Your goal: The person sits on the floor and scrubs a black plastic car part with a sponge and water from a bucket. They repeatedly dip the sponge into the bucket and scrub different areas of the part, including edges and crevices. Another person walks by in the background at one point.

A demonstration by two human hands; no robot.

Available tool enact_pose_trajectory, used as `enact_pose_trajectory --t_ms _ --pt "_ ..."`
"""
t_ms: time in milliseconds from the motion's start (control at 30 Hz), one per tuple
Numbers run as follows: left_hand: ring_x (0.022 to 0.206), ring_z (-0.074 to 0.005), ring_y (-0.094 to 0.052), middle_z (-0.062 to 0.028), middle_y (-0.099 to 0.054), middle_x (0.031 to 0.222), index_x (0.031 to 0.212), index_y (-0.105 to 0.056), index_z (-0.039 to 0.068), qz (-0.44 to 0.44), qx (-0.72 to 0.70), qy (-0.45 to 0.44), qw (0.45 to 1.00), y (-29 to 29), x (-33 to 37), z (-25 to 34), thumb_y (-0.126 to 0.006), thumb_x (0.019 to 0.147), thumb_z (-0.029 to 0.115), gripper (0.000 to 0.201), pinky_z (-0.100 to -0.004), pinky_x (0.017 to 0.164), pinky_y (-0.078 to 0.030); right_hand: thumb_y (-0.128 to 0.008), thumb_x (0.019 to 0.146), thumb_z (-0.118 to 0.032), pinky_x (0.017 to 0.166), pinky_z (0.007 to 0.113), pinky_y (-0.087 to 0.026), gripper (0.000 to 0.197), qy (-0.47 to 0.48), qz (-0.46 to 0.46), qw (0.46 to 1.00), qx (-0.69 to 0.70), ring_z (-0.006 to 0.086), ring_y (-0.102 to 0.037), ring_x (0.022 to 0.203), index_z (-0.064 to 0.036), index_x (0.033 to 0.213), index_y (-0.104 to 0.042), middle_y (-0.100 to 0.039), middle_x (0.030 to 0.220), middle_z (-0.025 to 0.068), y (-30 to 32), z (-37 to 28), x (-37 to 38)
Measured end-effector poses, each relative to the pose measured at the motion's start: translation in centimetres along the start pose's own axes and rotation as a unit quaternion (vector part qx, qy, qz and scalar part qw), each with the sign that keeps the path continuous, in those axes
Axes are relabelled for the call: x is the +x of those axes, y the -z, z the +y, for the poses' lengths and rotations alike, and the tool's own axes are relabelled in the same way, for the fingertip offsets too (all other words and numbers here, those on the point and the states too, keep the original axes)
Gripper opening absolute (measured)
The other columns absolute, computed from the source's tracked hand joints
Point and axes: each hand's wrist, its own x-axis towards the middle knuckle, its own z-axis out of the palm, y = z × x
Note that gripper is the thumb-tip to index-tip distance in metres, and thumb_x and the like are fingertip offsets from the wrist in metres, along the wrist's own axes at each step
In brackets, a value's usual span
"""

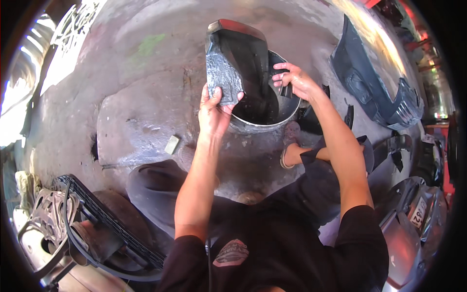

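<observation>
My left hand (214, 114) grips the lower edge of a dark, curved car body panel (224, 68), its thumb on the near face. The panel is held tilted over a round bucket (262, 127); its left face looks wet and shiny, and its top edge is reddish. To the right, above the bucket's rim, is my right hand (302, 83), its fingers curled and partly apart. A small dark flat piece (285, 91) shows beneath those fingers, seemingly held in them; its kind is unclear. The panel and shadow hide much of the bucket's inside.
A small pale block (171, 144) lies on the concrete floor (146, 112), left of my feet. A large dark bumper (362, 82) lies at the right. Car parts (112, 228) with a black grille crowd the lower left; a silver bumper piece (404, 238) is at the lower right.
</observation>
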Motion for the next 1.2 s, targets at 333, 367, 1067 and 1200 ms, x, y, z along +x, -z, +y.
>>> enact_pose_trajectory --t_ms 333,367,1067,1200 --pt "0.114 -0.0332 -0.067 -0.0159 -0.064 0.127 0.138 -0.048 0.005 -0.025 0.097 -0.054 0.994 -0.7 0.2 3.3 -0.062 0.101 0.008 0.04 -0.0578 0.094 -0.06 -0.062 0.089 -0.014 0.1 0.045 -0.052 0.03 0.028 -0.03 0.721 -0.691 0.0373 -0.068 0.114 -0.007 0.117 -0.071 -0.072 0.119 0.019 -1.6 10.6 9.6" --pt "0.113 -0.0327 -0.068 -0.0154 -0.065 0.126 0.138 -0.048 0.005 -0.017 0.094 -0.047 0.994 -0.8 -0.1 3.3 -0.062 0.1 0.007 0.04 -0.0576 0.093 -0.061 -0.06 0.089 -0.014 0.101 0.045 -0.052 0.031 0.037 -0.009 0.738 -0.673 0.037 -0.068 0.115 -0.007 0.117 -0.071 -0.072 0.12 0.0191 -2.4 11.2 10.7" --pt "0.112 -0.0381 -0.067 -0.0185 -0.063 0.129 0.138 -0.047 0.002 -0.023 0.075 0.004 0.997 0.0 0.8 1.2 -0.056 0.106 0.021 0.038 -0.0587 0.092 -0.059 -0.055 0.09 0.007 0.091 0.036 -0.058 0.041 -0.005 -0.075 0.997 0.0 0.0263 -0.072 0.101 0.0057 0.131 -0.055 -0.072 0.111 0.0175 -0.8 3.7 0.6" --pt "0.112 -0.0455 -0.066 -0.0222 -0.059 0.133 0.143 -0.038 0.0 -0.029 0.088 0.0 0.996 -0.8 -0.5 0.4 -0.053 0.108 0.024 0.045 -0.0574 0.091 -0.061 -0.055 0.088 0.01 0.092 0.035 -0.058 0.047 0.094 0.0 0.995 0.018 0.026 -0.071 0.104 0.0046 0.135 -0.054 -0.07 0.116 0.0194 -2.4 0.4 -2.4"
